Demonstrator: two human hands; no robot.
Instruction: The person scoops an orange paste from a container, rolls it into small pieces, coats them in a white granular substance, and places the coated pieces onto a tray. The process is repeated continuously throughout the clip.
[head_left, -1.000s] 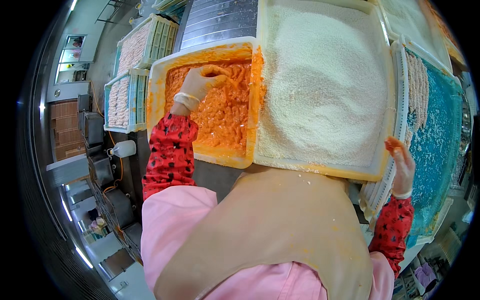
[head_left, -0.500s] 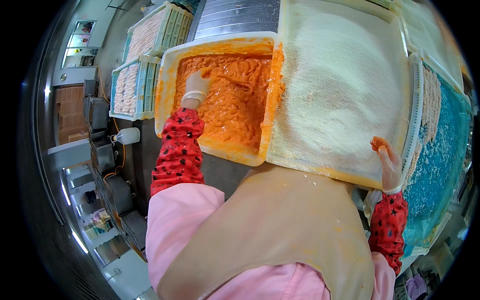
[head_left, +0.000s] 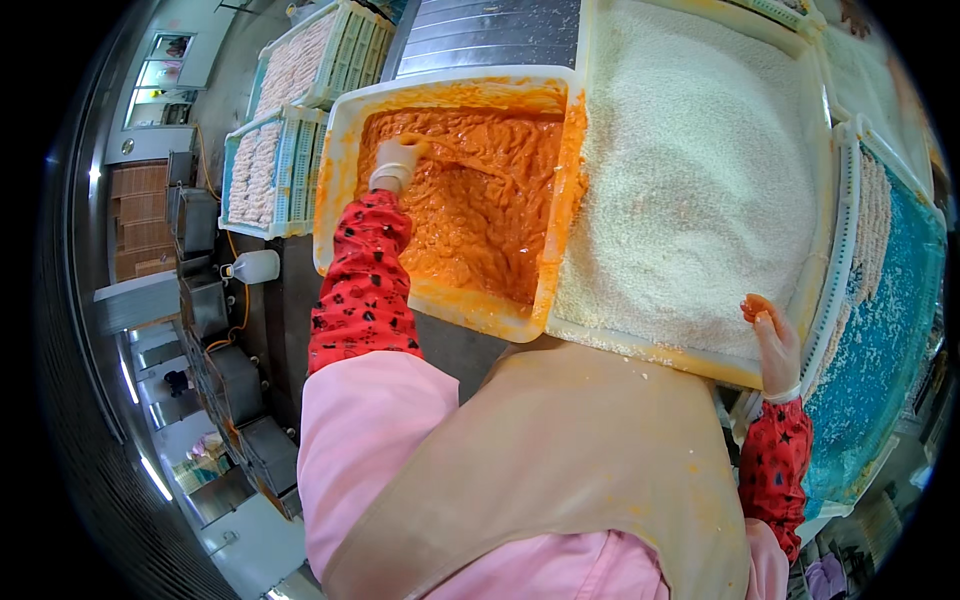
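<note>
My gloved left hand [head_left: 398, 160] reaches into a white tub [head_left: 492, 318] of wet, orange-coated meat pieces [head_left: 480, 210]. Its fingers are closed and partly hidden at the surface, where a long orange strip [head_left: 455, 160] trails rightward from them. To the right lies a wide tray [head_left: 700, 366] of pale white crumbs [head_left: 690, 180]. My gloved right hand [head_left: 775, 345] hovers by that tray's near right corner, its orange-smeared fingers loosely bent and apart, with nothing visible in them.
Beyond the tub is a slatted metal surface [head_left: 485, 35]. Crates [head_left: 300, 175] of pale coated strips are stacked at the far left. At the right, a blue crate [head_left: 875, 320] holds rows of crumbed strips [head_left: 870, 225]. A white jug [head_left: 256, 266] stands left of the tub.
My left hand has shifted slightly within the tub, staying at the orange strip. My right hand has barely moved. The view has shifted a little, so tub and tray appear further right.
</note>
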